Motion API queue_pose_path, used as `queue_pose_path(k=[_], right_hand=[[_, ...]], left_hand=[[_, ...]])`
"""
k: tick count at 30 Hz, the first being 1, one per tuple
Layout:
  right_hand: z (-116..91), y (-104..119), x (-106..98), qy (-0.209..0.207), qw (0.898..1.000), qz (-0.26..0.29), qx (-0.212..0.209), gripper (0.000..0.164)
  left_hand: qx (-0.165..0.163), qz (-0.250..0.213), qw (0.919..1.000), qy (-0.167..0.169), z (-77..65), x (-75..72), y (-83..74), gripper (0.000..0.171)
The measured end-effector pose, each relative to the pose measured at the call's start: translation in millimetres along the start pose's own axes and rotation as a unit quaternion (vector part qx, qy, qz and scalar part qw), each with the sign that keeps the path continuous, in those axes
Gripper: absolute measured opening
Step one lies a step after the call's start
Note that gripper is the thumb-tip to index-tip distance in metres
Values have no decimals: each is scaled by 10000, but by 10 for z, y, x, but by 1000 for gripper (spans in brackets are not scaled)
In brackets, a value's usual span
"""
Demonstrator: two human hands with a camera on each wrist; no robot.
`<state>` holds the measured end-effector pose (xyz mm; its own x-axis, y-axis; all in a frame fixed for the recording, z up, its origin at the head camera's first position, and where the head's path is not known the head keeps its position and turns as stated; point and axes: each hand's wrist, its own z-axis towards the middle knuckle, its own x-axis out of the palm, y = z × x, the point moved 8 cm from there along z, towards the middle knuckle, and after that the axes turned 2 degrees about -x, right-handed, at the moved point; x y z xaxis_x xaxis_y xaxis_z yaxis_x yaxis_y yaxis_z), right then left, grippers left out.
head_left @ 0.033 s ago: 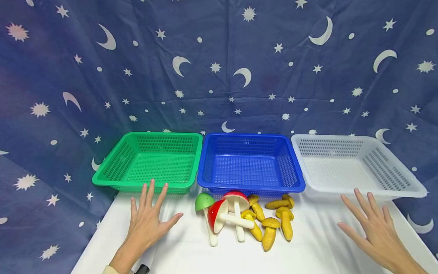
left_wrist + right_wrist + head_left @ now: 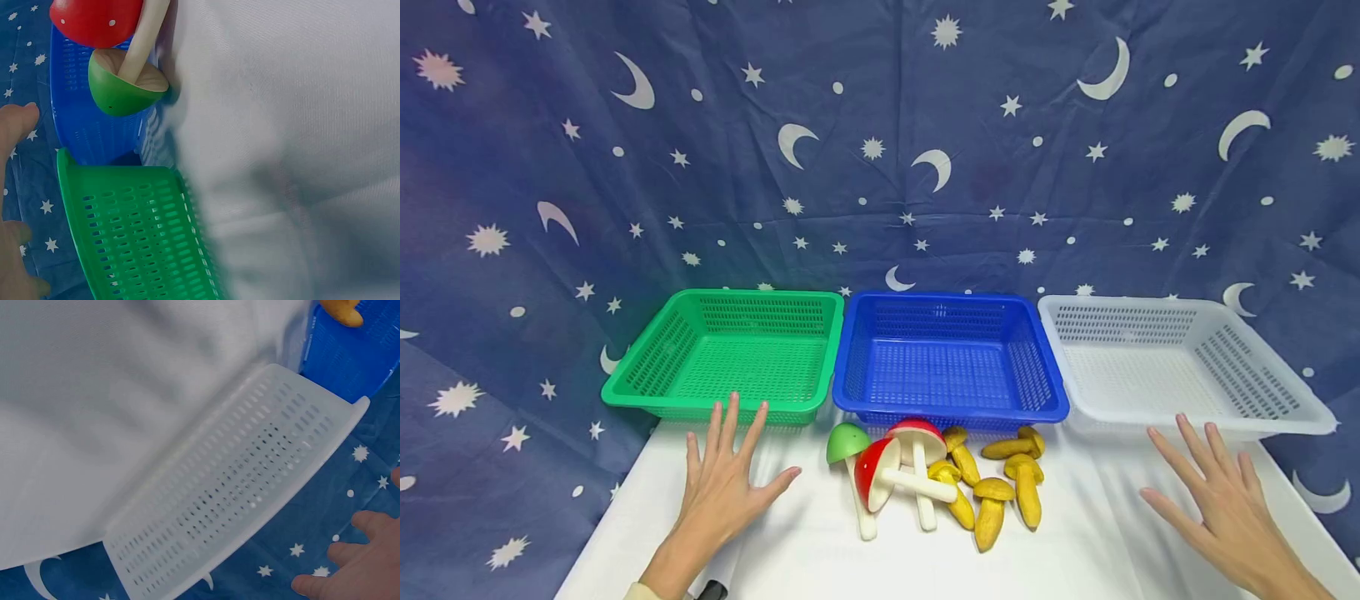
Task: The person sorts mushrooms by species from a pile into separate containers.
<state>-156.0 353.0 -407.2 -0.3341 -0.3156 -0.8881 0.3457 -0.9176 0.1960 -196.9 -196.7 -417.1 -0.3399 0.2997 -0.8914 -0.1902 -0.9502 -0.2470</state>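
My left hand [image 2: 718,492] hovers palm down with fingers spread in front of the green basket [image 2: 625,390], touching nothing. The right hand [image 2: 1225,508] is likewise spread, by the front of the white basket [image 2: 1300,421], and holds nothing. Between the hands lies a cluster of toy mushrooms: a green-capped mushroom [image 2: 847,442], a red-capped mushroom [image 2: 874,475] lying across another red-capped mushroom [image 2: 921,432], and several yellow-brown mushrooms [image 2: 990,512]. In the left wrist view, the green mushroom cap [image 2: 122,94] shows beside a red cap [image 2: 97,22].
A blue basket [image 2: 951,414] stands between the green and white ones, right behind the mushrooms. All three baskets show bare bottoms. White cloth [image 2: 820,575] covers the table. A dark blue curtain [image 2: 880,100] with stars and moons hangs behind. Something black [image 2: 712,590] shows near the left wrist.
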Motion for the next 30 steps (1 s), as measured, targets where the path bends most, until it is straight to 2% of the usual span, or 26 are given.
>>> queue_pose_path(k=[13,18,30], right_hand=[[-29,-77,82,180,9994,-205,190,85],[-49,-33,83,228,9995,-56,187,83],[10,185,95,425,9971,512,358,72]], left_hand=[[31,84,10000,37,63,-2,19,91],[78,57,9999,38,84,16,23,90],[402,-348,9980,-332,221,19,-69,82]])
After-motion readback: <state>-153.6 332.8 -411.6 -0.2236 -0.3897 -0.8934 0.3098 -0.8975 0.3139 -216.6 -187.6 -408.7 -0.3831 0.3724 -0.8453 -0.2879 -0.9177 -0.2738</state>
